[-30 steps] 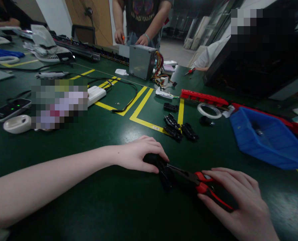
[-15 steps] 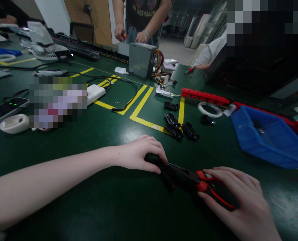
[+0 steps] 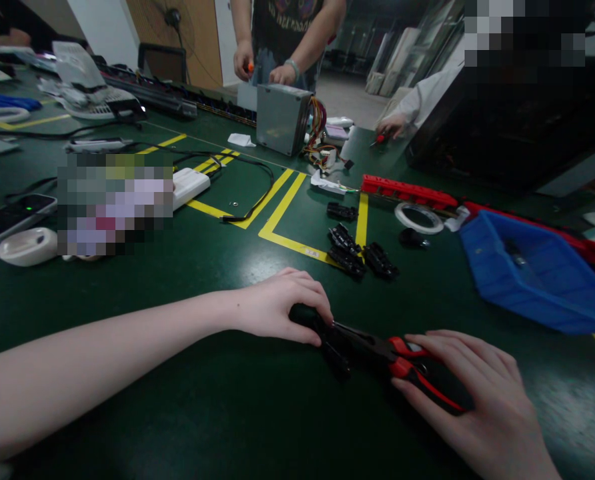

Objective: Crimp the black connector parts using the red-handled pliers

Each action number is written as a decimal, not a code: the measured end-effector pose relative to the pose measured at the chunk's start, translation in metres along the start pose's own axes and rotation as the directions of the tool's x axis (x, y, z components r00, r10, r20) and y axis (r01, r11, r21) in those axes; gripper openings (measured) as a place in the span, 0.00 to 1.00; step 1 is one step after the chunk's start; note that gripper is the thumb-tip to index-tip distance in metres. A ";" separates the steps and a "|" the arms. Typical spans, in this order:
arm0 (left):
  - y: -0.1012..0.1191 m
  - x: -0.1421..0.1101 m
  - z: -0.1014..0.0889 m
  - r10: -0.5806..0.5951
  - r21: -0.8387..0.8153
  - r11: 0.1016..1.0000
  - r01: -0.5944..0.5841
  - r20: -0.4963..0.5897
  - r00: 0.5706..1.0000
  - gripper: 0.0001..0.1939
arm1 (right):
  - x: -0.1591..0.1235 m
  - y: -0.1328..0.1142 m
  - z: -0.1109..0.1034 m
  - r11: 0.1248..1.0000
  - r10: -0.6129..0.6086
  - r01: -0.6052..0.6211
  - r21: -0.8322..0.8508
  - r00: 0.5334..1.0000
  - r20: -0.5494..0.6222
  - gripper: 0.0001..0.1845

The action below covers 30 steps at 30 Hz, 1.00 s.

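My left hand [image 3: 277, 305] rests on the green table [image 3: 202, 400], its fingers closed over a small black part [image 3: 305, 315] that it presses down. My right hand [image 3: 472, 400] is wrapped round the red and black handles of a pair of pliers [image 3: 377, 357]. The pliers' dark jaws reach left and meet the black part right beside my left fingertips. A cluster of several similar black parts [image 3: 357, 253] lies on the table a little beyond both hands.
A blue plastic bin [image 3: 537, 280] stands at the right, with a tape roll [image 3: 419, 218] and a red rail [image 3: 407, 191] behind it. A grey power supply box [image 3: 282, 120] sits farther back, where another person's hands [image 3: 262, 67] work. Phones, cables and a white box lie at left.
Both hands and the pliers have stayed almost still. At the far right, another person's hand has come into view by a red-handled tool.
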<state>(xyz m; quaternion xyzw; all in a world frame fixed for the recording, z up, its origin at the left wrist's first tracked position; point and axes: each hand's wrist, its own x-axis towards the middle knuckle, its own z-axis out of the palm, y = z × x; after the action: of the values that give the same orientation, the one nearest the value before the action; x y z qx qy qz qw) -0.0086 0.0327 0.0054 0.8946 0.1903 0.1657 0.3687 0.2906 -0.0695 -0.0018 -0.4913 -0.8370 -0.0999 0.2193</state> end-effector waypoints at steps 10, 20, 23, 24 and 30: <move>0.003 0.001 0.000 0.006 0.000 1.000 -0.006 -0.029 1.000 0.06 | 0.000 0.001 0.000 1.000 -0.023 0.023 -0.013 1.000 0.008 0.20; 0.001 0.003 0.005 0.001 -0.064 0.998 -0.008 -0.113 0.994 0.05 | 0.000 0.001 -0.001 0.999 -0.031 0.031 -0.015 0.999 0.015 0.20; 0.001 0.004 0.006 -0.025 -0.054 0.998 0.019 -0.119 0.993 0.05 | 0.001 0.001 -0.001 1.000 -0.023 0.023 -0.006 1.000 0.019 0.20; 0.001 0.004 0.007 -0.032 -0.051 0.998 0.027 -0.117 0.993 0.05 | 0.000 0.001 -0.001 1.000 -0.017 0.017 -0.002 1.000 0.019 0.20; 0.002 0.004 0.006 -0.035 -0.046 0.999 0.030 -0.112 0.993 0.05 | 0.001 0.001 -0.001 1.000 -0.018 0.018 -0.001 1.000 0.011 0.20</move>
<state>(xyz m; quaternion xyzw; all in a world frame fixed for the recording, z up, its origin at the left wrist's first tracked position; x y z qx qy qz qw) -0.0020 0.0294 0.0032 0.8723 0.2217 0.2142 0.3795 0.2912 -0.0688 -0.0010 -0.4844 -0.8425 -0.0996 0.2137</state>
